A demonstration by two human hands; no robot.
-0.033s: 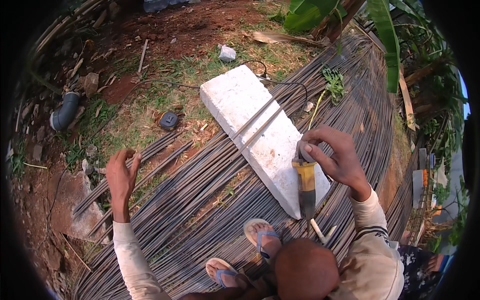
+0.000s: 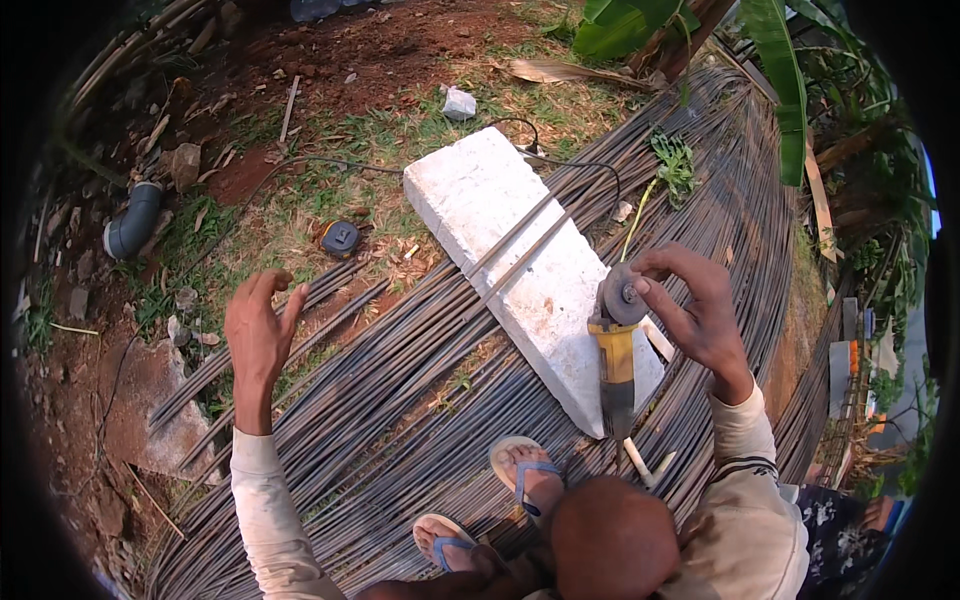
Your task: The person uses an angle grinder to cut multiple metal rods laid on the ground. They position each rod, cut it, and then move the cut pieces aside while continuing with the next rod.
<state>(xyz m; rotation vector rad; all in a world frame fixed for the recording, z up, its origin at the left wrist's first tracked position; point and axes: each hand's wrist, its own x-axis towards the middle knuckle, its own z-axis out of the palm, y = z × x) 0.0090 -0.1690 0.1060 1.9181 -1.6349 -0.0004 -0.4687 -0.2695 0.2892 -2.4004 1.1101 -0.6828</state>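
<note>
While the left hand [image 2: 260, 325] gapes, the right hand [image 2: 700, 308] pinches a round grey disc [image 2: 617, 303].

1. A yellow and dark-grey angle grinder [image 2: 617, 362] with a long, slim body: yellow around the middle, dark at the narrow tail.
2. It lies lengthwise, tail toward the wearer, head pointing away.
3. At its head is a round, flat grey disc [image 2: 613, 300], its face and central hub [image 2: 629, 293] in view.
4. The body overlaps the near right end of a thick, rough white slab [image 2: 475, 180]; whether it rests fully there is unclear.
</note>
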